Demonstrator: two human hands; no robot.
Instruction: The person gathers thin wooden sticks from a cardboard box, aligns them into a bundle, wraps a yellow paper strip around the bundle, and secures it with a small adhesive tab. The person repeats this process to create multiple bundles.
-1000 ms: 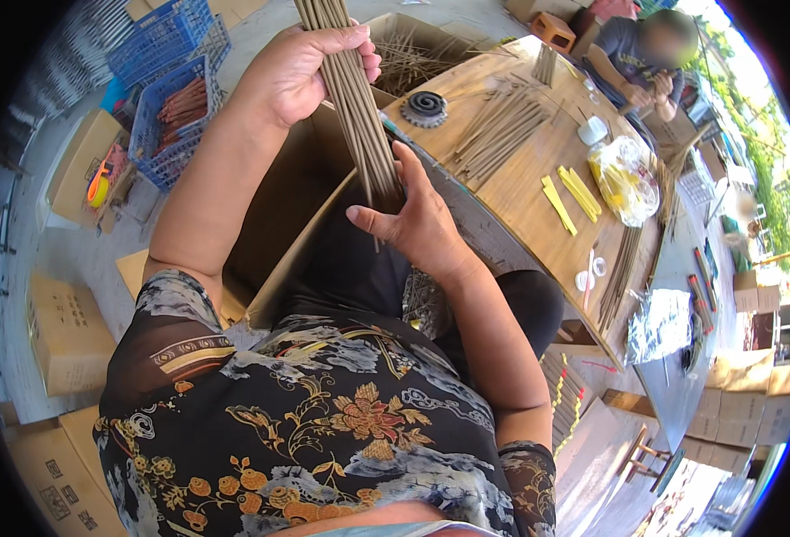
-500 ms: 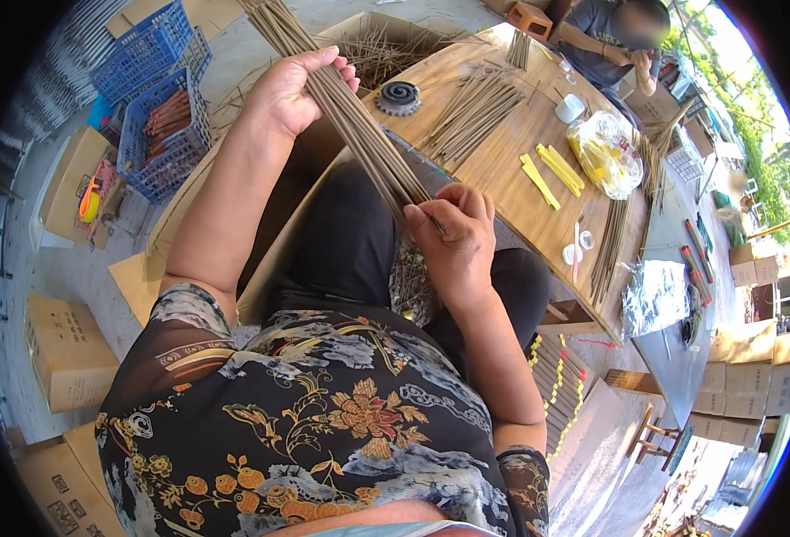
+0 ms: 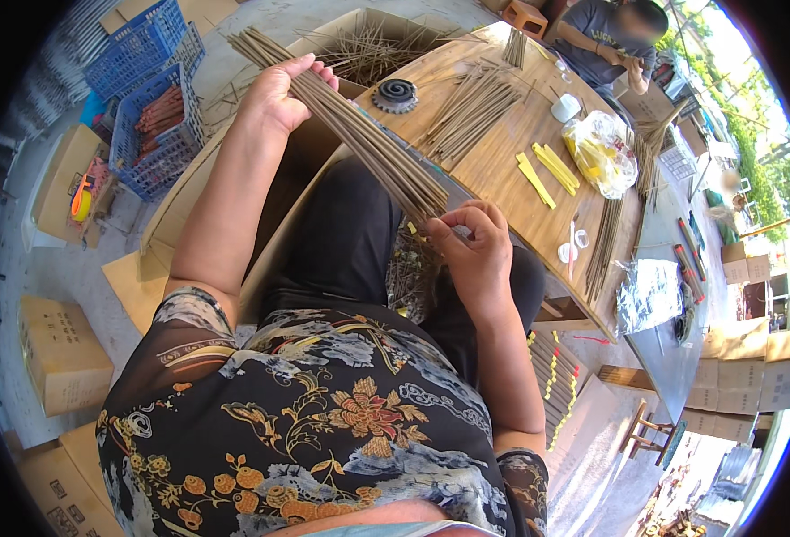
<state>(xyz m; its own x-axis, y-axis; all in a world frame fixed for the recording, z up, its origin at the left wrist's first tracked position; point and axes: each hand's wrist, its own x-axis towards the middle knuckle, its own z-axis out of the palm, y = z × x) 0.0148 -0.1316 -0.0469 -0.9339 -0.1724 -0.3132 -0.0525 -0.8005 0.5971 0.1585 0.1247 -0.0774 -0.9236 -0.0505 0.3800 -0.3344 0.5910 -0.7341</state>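
A long bundle of thin brown incense sticks [image 3: 368, 152] slants across in front of me, from upper left down to the right. My left hand [image 3: 289, 97] is closed round its upper part, the thumb lying over the sticks. At the lower end, where the sticks fan slightly, my right hand [image 3: 480, 255] pinches thumb and forefinger against the stick ends. How many sticks that pinch takes in is hidden. Beneath the bundle are my knees and an open cardboard box [image 3: 260, 268].
The wooden table [image 3: 502, 134] bears loose sticks [image 3: 474, 112], a black coil [image 3: 396, 96], yellow strips [image 3: 556, 168] and a plastic bag [image 3: 601, 157]. Blue crates [image 3: 158, 130] stand at left. A stick-filled box [image 3: 413, 25] lies beyond. Another person [image 3: 605, 40] sits at the far right.
My right hand has slid down and right, from gripping round the bundle's lower part to pinching at its end. The lower stick ends show more now. My left hand has shifted slightly left.
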